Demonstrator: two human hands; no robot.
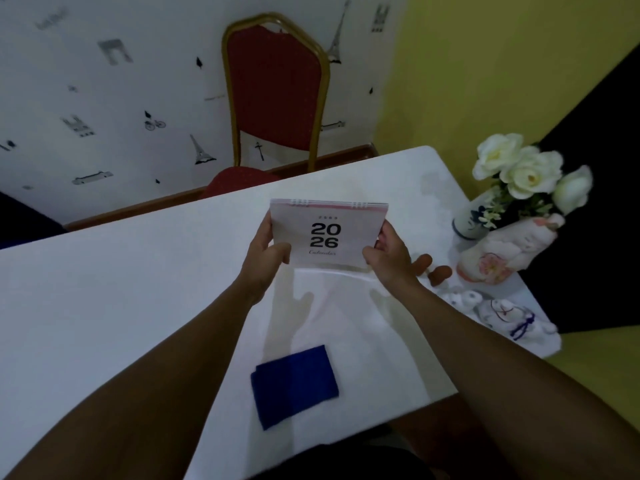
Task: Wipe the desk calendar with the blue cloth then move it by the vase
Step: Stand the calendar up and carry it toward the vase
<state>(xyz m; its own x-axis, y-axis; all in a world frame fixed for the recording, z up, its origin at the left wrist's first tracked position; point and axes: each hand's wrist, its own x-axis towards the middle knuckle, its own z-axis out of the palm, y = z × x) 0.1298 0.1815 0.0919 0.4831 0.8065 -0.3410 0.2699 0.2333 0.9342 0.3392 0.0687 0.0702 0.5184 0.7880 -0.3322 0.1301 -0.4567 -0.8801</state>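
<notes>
Desk calendar (329,235) held upright over the surface (104,289), cover toward the person. Left hand (265,252) and right hand (391,258) pinch its side edges, prob. to steady it. Blue cloth (294,386) lies folded nearby, untouched; vase (472,216) stands off to the right.

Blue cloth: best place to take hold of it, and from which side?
Probably the near right corner of the blue cloth, approached from above on the right-hand side. It lies flat and folded near the table's front edge, so fingers can pinch all layers there. Both the left hand and right hand currently grip the desk calendar, so one must let go first.
</notes>
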